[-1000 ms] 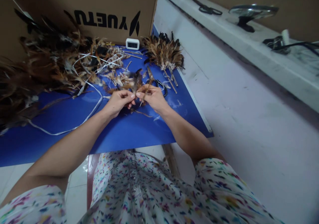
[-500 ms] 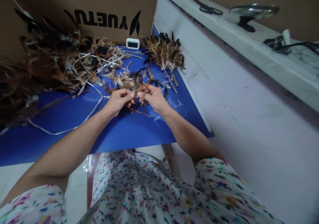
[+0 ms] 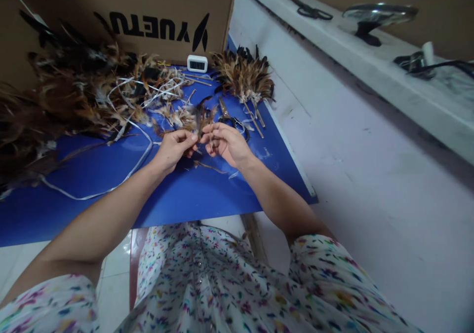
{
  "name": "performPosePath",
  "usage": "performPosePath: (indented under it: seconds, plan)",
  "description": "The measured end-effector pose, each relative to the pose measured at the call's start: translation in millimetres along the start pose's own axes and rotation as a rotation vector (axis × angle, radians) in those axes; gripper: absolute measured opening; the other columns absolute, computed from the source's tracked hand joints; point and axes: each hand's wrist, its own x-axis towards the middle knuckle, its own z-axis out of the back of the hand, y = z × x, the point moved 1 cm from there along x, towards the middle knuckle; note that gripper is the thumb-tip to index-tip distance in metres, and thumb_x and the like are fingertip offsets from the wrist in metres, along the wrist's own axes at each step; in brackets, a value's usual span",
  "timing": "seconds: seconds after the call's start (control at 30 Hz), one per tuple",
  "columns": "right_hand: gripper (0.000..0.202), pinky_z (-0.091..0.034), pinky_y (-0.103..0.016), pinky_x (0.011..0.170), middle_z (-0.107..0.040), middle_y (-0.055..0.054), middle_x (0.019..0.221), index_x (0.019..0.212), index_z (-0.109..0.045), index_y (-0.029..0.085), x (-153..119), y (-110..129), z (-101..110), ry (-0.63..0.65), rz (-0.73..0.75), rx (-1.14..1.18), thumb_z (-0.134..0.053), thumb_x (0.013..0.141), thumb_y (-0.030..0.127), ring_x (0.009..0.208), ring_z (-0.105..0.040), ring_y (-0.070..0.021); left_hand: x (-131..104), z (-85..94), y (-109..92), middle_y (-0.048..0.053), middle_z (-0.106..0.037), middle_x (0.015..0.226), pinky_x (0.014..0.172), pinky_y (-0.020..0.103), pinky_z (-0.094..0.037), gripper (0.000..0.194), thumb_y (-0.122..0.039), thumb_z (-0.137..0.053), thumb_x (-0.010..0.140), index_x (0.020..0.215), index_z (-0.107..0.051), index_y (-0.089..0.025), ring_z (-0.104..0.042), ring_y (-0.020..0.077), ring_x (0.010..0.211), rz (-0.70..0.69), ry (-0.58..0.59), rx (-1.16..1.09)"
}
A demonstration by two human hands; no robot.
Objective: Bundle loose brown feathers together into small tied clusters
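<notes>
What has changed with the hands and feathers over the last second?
Little. The right hand tipped its thin stick from a rightward lean to nearly upright, and the feather pinched by the left hand swung slightly. Both hands stayed closed. The scissors, the white clock and the feather pile stayed put.

Between the wrists and the near table [image 3: 207, 200] edge the blue top lies bare. Just beyond the fingers lie scissors [image 3: 231, 120] and loose feathers [image 3: 181, 116]; farther back a cardboard box [image 3: 148, 22] walls off the table. Left of the hands, a white strip [image 3: 122, 180] crosses bare blue, with piled feathers [image 3: 55, 106] beyond.
</notes>
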Motion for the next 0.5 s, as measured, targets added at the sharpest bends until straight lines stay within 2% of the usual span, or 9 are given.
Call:
performPosePath:
  seconds: [0.13,0.33,0.5]
  plan:
    - [0.013,-0.047,-0.02,0.046,-0.069,-0.001,0.073,0.091,-0.061,0.015,-0.6,-1.6,-0.4,0.009,0.007,-0.019,-0.059,0.086,0.027,0.054,-0.062,-0.0091,-0.7,-0.1,-0.6,-0.002,-0.061,0.056,0.044,0.021,-0.038,0.043,-0.051,-0.084,0.058,0.067,-0.063,-0.015,-0.05,0.0073,0.043,-0.003,0.005,-0.004]
    - [0.023,-0.048,-0.019,0.05,-0.07,-0.001,0.075,0.092,-0.064,0.015,-1.0,-5.3,1.0,0.031,0.019,-0.114,-0.071,0.082,0.035,0.057,-0.062,-0.0081,-0.5,0.4,-0.5,-0.001,-0.062,0.058,0.044,0.021,-0.039,0.043,-0.052,-0.083,0.059,0.069,-0.064,-0.015,-0.05,0.0074,0.044,-0.004,0.009,0.01]
    - [0.027,-0.05,-0.02,0.06,-0.069,0.0,0.08,0.091,-0.069,0.018,0.4,-5.5,4.4,-0.029,0.089,-0.156,-0.074,0.077,0.04,0.069,-0.063,-0.0088,-0.7,0.4,-1.0,-0.002,-0.061,0.056,0.044,0.021,-0.04,0.044,-0.053,-0.084,0.059,0.068,-0.063,-0.016,-0.049,0.0071,0.043,-0.001,0.005,0.0]
